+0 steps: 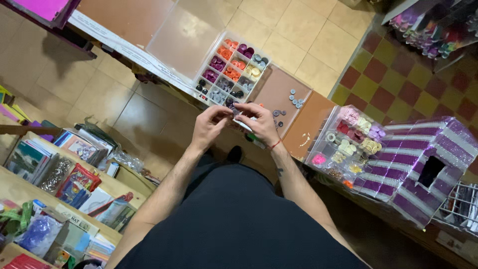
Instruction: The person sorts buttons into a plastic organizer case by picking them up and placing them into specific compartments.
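Both hands meet just above the near edge of the counter [298,127]. The left hand [208,125] is curled, thumb and forefinger pinched together on something small. The right hand [261,122] is likewise closed at the fingertips, and a pale flat piece [242,124], perhaps a card or small bag, shows beneath it. What sits in the left pinch is too small to tell; it may be a button.

Work of this kind goes best with the hands kept low over the counter, so a dropped piece lands on the board and not the floor. A light pinch with the fingertips, one piece at a time, suits such small round things.

Just beyond the hands lies an open sorting box [230,70], its clear lid [181,37] swung back flat. Its compartments hold buttons by colour: orange and red in the far and middle cells, purple beside them, grey and black along the near row, a pale yellow lot at the right. Loose grey buttons [296,98] lie scattered on the counter to the box's right.

A second box [343,142] stands further right, holding pink, cream and lilac pieces, with a bright pink one in a near cell. Touching its far side is a purple-and-white striped glitter box [423,164] with a square hole in it.
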